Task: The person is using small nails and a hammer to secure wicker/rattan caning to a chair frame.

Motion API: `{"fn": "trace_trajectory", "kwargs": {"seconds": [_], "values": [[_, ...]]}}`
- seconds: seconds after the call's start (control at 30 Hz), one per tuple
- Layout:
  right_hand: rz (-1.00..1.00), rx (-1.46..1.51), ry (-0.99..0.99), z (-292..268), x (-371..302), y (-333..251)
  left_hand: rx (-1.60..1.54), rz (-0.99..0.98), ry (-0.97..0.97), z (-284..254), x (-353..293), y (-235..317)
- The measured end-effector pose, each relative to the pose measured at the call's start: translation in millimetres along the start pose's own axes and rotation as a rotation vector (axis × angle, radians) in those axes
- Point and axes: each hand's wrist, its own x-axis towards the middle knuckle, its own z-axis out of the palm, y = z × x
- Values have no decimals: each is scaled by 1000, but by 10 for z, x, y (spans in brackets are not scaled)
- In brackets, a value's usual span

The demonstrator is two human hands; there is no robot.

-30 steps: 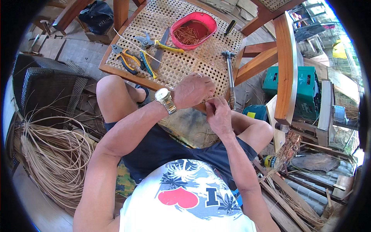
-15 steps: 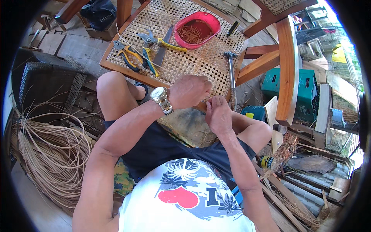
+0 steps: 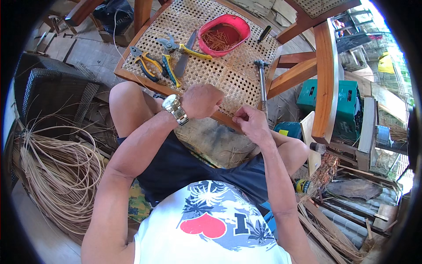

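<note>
My left hand (image 3: 202, 101), with a wristwatch on its wrist, is closed above the front edge of a wooden seat with woven cane (image 3: 215, 75). My right hand (image 3: 252, 123) is to its right by the seat frame, thumb and forefinger pressed together. A gap separates the two hands. Whatever either hand grips is hidden or too thin to make out. Farther left, a thin pale strand (image 3: 115, 37) hangs in a curve beside the seat. On the cane lie yellow-and-black pliers (image 3: 147, 64), pruning shears (image 3: 182, 47), another yellow-and-teal handled tool (image 3: 170, 70) and a knife (image 3: 187, 55).
A pink tub (image 3: 224, 35) of short sticks, a hammer (image 3: 262, 81) and a small black-handled tool (image 3: 264, 34) rest on the seat. Chair legs (image 3: 325, 83) rise at right, near a green crate (image 3: 349, 103). A big cane coil (image 3: 59, 176) lies at left.
My left hand has moved left, away from my right hand, which has shifted slightly. The pale strand has swung from over the pliers to beyond the seat's left edge.
</note>
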Motion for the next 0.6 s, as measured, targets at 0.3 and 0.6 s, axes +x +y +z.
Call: {"fn": "trace_trajectory", "kwargs": {"seconds": [0.3,0.6], "values": [[-135,-181,262,300,-99,10,-8,15,-69,-69,25,13],[-160,-64,474,-110,81,128,-86,68,-116,-53,46,108]]}}
